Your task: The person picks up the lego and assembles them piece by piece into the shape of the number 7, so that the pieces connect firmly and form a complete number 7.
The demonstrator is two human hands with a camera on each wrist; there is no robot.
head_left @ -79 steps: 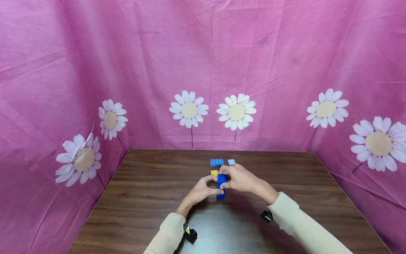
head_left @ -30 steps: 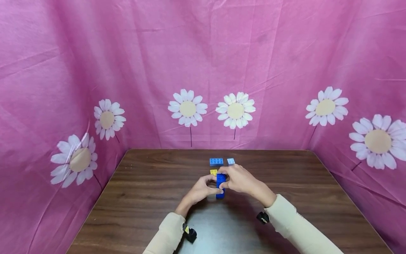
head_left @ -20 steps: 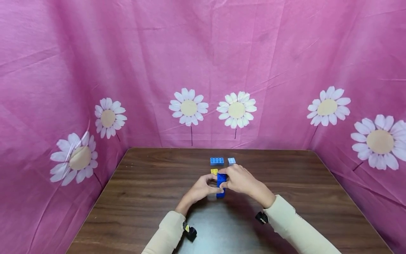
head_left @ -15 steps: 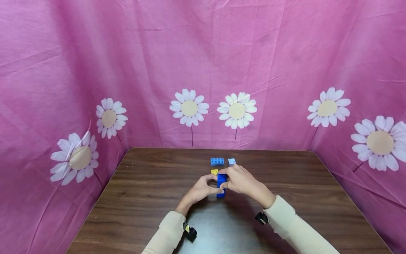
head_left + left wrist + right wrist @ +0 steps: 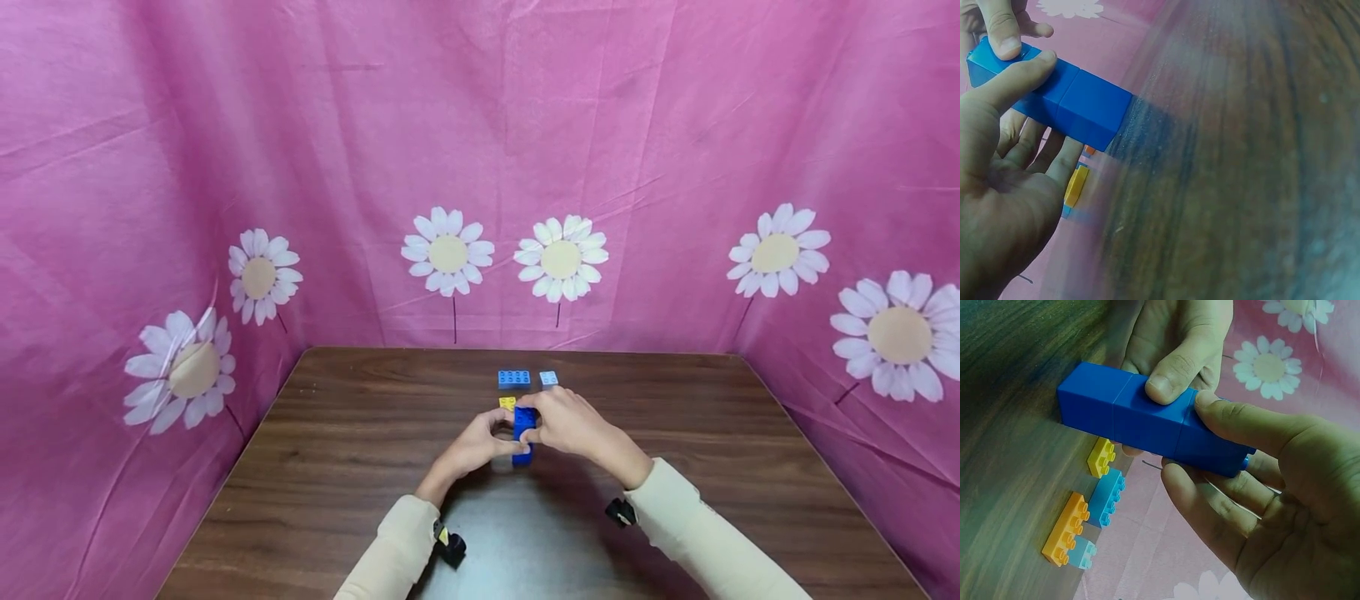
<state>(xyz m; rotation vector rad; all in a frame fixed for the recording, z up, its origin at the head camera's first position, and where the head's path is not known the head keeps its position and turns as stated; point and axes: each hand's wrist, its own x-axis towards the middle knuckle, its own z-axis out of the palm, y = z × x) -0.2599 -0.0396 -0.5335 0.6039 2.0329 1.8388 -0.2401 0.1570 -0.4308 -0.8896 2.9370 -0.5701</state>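
While the left hand (image 5: 476,443) pinches this upright blue stack (image 5: 1144,425) mid-height, the right hand (image 5: 572,423) has its top brick (image 5: 1211,451) gripped too.

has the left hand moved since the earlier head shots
No: against the table's back edge, the left hand shows no visible shift in the head view.
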